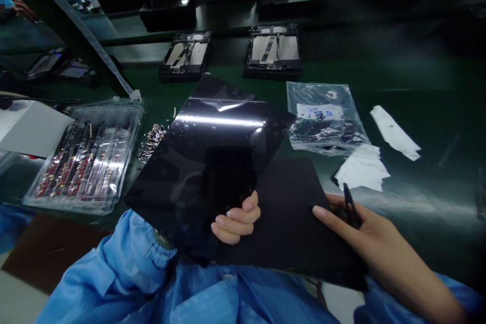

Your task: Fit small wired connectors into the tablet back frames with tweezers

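Observation:
My left hand (237, 220) is closed round the edge of a glossy black screen panel (186, 157), its fingers curled over the right side. The panel is tilted, and a clear film with bubbles shows on its face. Below and to the right is a matte black tablet back panel (288, 212), partly covered by the screen panel. My right hand (364, 233) grips its right edge, thumb on top. Black tweezers (351, 205) are tucked in the same hand. Whether the two panels are joined at the lower left is hidden.
Two opened tablet-like devices (186, 53) lie at the back of the green bench. A plastic bag (322, 116) and white paper pieces (362, 167) are at right. Left are a clear tray (87, 157) of small boards, a pile of small parts (154, 139) and a post (83, 30). Co-workers' hands show beyond.

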`<control>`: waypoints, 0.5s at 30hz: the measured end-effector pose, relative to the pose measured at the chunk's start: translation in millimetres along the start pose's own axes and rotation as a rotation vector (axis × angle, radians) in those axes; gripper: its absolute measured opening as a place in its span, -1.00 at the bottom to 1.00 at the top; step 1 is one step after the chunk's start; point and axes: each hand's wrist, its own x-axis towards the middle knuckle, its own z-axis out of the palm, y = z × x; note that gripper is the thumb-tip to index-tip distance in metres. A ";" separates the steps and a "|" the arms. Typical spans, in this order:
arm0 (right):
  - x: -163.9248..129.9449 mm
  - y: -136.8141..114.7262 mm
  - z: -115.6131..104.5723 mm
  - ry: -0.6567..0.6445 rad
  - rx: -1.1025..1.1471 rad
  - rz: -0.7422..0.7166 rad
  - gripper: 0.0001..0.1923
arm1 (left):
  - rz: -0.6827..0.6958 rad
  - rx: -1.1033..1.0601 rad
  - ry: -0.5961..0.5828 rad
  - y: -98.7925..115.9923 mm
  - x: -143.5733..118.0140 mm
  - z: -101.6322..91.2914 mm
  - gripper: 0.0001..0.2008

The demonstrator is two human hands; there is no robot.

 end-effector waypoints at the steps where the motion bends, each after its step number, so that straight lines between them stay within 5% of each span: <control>1: 0.5 1.0 -0.4 -0.003 0.009 0.005 -0.34 | -0.023 -0.010 -0.030 0.3 -1.4 0.7 -0.78; 7: 0.9 3.8 -3.5 -0.054 0.057 0.020 -0.32 | -0.299 -0.111 -0.444 7.1 -0.4 3.1 -0.79; 15: -0.7 1.7 -0.6 0.009 0.115 -0.061 -0.36 | -0.265 -0.043 -0.384 8.0 1.2 3.1 -0.82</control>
